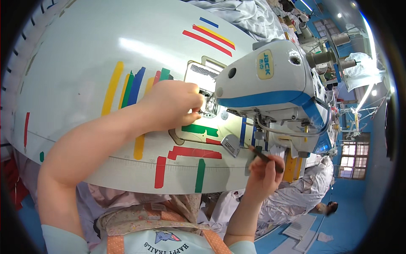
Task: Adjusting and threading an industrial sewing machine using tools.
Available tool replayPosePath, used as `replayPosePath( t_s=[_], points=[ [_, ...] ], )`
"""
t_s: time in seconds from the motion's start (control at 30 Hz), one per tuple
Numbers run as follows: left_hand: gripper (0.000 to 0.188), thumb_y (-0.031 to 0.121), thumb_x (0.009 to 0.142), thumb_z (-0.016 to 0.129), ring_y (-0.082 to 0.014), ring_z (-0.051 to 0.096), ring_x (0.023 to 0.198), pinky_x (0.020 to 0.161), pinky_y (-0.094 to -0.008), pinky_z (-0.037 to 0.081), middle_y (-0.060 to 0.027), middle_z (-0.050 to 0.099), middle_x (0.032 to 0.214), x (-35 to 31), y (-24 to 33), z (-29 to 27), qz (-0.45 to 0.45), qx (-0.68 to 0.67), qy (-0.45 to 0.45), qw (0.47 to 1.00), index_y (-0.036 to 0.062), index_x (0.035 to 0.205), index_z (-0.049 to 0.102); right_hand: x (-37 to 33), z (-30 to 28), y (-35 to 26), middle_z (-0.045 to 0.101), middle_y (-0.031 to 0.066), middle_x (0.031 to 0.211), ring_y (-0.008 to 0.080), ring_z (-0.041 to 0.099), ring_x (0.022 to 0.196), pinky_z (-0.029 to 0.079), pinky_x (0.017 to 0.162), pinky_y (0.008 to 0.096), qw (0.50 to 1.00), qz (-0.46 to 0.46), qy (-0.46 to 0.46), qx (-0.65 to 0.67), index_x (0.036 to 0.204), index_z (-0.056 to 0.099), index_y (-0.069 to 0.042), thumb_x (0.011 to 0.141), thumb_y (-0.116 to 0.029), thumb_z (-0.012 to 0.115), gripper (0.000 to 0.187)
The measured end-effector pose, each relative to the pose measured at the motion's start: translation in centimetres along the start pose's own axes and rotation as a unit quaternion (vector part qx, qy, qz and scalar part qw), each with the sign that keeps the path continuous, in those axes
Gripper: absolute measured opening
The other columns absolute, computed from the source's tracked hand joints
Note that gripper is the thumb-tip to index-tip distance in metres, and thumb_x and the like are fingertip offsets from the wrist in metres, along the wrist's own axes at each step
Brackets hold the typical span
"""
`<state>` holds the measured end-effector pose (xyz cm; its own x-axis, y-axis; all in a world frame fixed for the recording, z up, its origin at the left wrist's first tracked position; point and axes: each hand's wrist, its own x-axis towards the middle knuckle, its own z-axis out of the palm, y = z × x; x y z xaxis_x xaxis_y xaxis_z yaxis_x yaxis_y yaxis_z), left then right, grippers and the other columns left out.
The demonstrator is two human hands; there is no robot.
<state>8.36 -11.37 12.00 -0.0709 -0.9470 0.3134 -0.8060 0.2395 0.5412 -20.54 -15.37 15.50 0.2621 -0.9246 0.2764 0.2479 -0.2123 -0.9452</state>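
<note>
A white and blue sewing machine (258, 91) stands on the right of a pale table. My left hand (175, 103) reaches to its opened bed, fingertips pinched beside the exposed metal mechanism (208, 106). What those fingers hold, if anything, is hidden. Between the fingers of my right hand (267, 173) is a pair of dark tweezers (260, 154), its tip pointing up and left. Close to that tip a slotted metal needle plate (230, 145) lies loose on the bed. A green tape strip (200, 129) is stuck to the bed just below my left hand.
Coloured tape strips mark the table (84, 55), among them a red one (194, 152) and a yellow one (113, 88). Pale fabric (241, 15) is heaped at the far edge. Thread cones (323, 57) stand behind the machine. More white cloth (296, 190) lies at the right.
</note>
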Motion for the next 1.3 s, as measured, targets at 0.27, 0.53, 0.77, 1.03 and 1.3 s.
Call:
replayPosePath(
  t_s=[0.27,0.53,0.77,1.03,1.3],
  points=[
    [0.008,0.015,0.079,0.061,-0.0236,0.061,0.074,0.064,-0.0364,0.049,-0.0050,0.057,0.075,-0.1,0.6,-0.3,0.046,0.036,-0.036,0.998,0.0091,0.073,0.060,5.0,1.9,2.8,0.059,0.0076,0.073,0.0187,0.059,0.060,0.047,0.051,0.0305,0.998,0.062,0.027,-0.016,0.100,0.054,-0.001,0.089,-0.006,0.054,0.012],
    [0.011,0.016,0.078,0.064,-0.0233,0.060,0.070,0.061,-0.0362,0.049,-0.0052,0.056,0.076,-0.2,0.2,0.4,0.000,0.061,0.024,0.998,0.0087,0.072,0.060,5.8,1.8,4.9,0.058,0.0095,0.073,0.0173,0.055,0.057,0.043,0.050,0.0300,0.989,0.137,0.060,0.019,0.092,0.051,-0.002,0.089,-0.010,0.055,0.009],
    [0.008,0.013,0.076,0.066,-0.0226,0.061,0.070,0.060,-0.0336,0.049,-0.0036,0.058,0.077,-0.2,0.0,0.5,-0.019,0.036,0.066,0.997,0.0087,0.074,0.059,6.6,1.3,4.4,0.058,0.0109,0.074,0.0194,0.056,0.061,0.044,0.051,0.0301,0.984,0.161,0.053,0.056,0.091,0.050,-0.001,0.090,-0.011,0.053,0.010],
    [0.006,0.012,0.076,0.065,-0.0221,0.061,0.070,0.060,-0.0336,0.049,-0.0031,0.058,0.075,-0.1,-0.1,0.4,-0.046,0.026,0.066,0.996,0.0095,0.074,0.060,6.4,1.2,5.3,0.059,0.0114,0.077,0.0207,0.057,0.063,0.046,0.052,0.0291,0.981,0.190,0.018,0.035,0.092,0.051,-0.003,0.092,-0.012,0.051,0.009],
    [0.008,0.011,0.076,0.065,-0.0236,0.060,0.068,0.059,-0.0346,0.048,-0.0036,0.058,0.073,-0.2,-0.3,0.2,-0.039,0.015,0.067,0.997,0.0085,0.073,0.058,6.4,1.0,5.5,0.060,0.0122,0.076,0.0208,0.058,0.061,0.047,0.049,0.0300,0.978,0.204,0.025,0.046,0.095,0.050,-0.005,0.092,-0.011,0.051,0.008]
  ],
)
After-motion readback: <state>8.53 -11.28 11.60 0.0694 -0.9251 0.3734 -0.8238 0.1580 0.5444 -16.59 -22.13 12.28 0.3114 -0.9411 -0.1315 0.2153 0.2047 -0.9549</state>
